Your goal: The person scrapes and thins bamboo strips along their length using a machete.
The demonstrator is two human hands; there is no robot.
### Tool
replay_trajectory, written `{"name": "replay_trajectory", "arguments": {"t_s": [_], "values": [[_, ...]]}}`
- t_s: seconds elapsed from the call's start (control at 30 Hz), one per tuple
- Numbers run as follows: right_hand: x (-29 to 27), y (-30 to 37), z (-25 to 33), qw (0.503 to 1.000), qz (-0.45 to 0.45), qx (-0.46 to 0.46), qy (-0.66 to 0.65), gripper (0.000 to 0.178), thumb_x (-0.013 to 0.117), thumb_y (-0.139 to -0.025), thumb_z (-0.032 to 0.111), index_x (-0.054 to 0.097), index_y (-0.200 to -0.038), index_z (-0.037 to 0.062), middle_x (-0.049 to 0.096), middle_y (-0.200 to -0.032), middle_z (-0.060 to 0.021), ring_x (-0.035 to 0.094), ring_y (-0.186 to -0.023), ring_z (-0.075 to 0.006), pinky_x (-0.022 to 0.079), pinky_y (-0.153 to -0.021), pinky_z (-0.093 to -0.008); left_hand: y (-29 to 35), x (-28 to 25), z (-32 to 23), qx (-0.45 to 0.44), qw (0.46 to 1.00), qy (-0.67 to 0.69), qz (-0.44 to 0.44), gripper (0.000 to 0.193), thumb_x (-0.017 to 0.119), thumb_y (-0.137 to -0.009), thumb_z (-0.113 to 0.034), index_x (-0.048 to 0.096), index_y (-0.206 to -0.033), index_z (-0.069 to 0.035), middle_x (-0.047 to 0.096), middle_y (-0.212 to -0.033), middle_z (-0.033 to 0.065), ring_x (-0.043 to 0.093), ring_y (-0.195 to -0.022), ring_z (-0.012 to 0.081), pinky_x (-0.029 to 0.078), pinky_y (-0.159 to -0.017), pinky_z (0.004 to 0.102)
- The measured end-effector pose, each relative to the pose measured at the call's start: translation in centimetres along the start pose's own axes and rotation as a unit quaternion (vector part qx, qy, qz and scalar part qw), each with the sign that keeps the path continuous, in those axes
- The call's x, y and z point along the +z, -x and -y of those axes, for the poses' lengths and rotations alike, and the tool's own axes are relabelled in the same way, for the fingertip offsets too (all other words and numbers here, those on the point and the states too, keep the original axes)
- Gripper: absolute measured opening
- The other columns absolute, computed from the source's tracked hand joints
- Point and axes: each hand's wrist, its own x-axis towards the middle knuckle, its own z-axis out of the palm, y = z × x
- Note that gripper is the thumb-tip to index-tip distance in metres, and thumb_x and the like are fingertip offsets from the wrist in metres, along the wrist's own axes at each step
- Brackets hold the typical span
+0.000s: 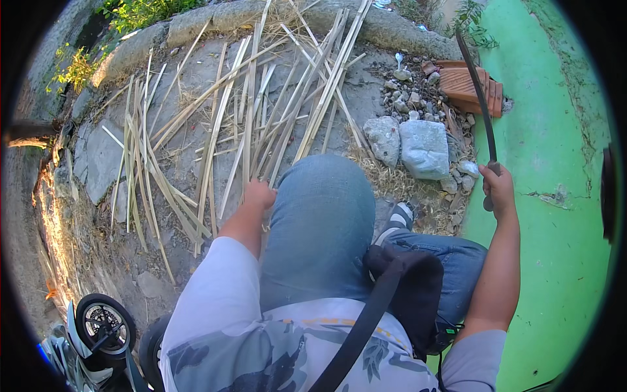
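Note:
My right hand (pixel 499 188) is wrapped round the dark handle of a machete (pixel 482 91). Its long, slightly curved blade points up and away, in front of the green wall. Beside my raised left knee, my left hand (pixel 260 194) is closed, low over the lower ends of several pale split strips, perhaps bamboo (pixel 248 130). The knee and the back of the hand hide most of its fingers, so whether a strip is gripped I cannot tell. Many more such strips lie loosely crossed on the ground ahead and to the left.
Two pale stone blocks (pixel 424 149) and loose rubble (pixel 401 95) lie ahead on the right, near stacked orange clay tiles (pixel 467 88). A green wall (pixel 548 163) runs along my right. A stone kerb (pixel 215 19) borders the far side. A motorcycle wheel (pixel 104 325) shows at lower left.

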Motion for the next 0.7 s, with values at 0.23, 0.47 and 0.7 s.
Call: {"name": "replay_trajectory", "arguments": {"t_s": [0.23, 0.47, 0.7], "values": [[1.0, 0.1, 0.4, 1.000, 0.007, -0.002, -0.006, 0.025, 0.075, -0.084, 0.029, 0.058, -0.082, 0.0103, 0.048, -0.060, 0.0049, 0.041, -0.049, -0.0057, 0.032, -0.047, -0.0234, -2.4, 2.8, 2.3, 0.084, 0.994, 0.048, -0.050, 0.043, 0.065, -0.089, -0.034, 0.067, -0.118, -0.001, 0.054, -0.128, 0.0240, 0.058, -0.117, 0.0367, 0.047, -0.101, 0.0430], [0.4, 0.2, 0.1, 1.000, 0.001, 0.002, 0.010, 0.024, 0.075, -0.083, 0.028, 0.058, -0.081, 0.0103, 0.048, -0.060, 0.0049, 0.042, -0.049, -0.0060, 0.033, -0.047, -0.0238, -0.7, 0.6, 0.1, 0.118, 0.991, 0.031, -0.056, 0.036, 0.068, -0.083, -0.025, 0.067, -0.111, -0.002, 0.068, -0.107, 0.0205, 0.066, -0.102, 0.0357, 0.053, -0.087, 0.0448], [0.8, 0.0, 1.3, 1.000, 0.014, -0.019, -0.008, 0.023, 0.075, -0.083, 0.027, 0.059, -0.080, 0.0100, 0.049, -0.060, 0.0045, 0.044, -0.050, -0.0061, 0.034, -0.048, -0.0240, -2.5, -0.5, 0.7, 0.080, 0.965, 0.175, -0.179, 0.035, 0.063, -0.078, -0.025, 0.063, -0.101, 0.000, 0.067, -0.109, 0.0258, 0.064, -0.105, 0.0406, 0.050, -0.091, 0.0449]]}}
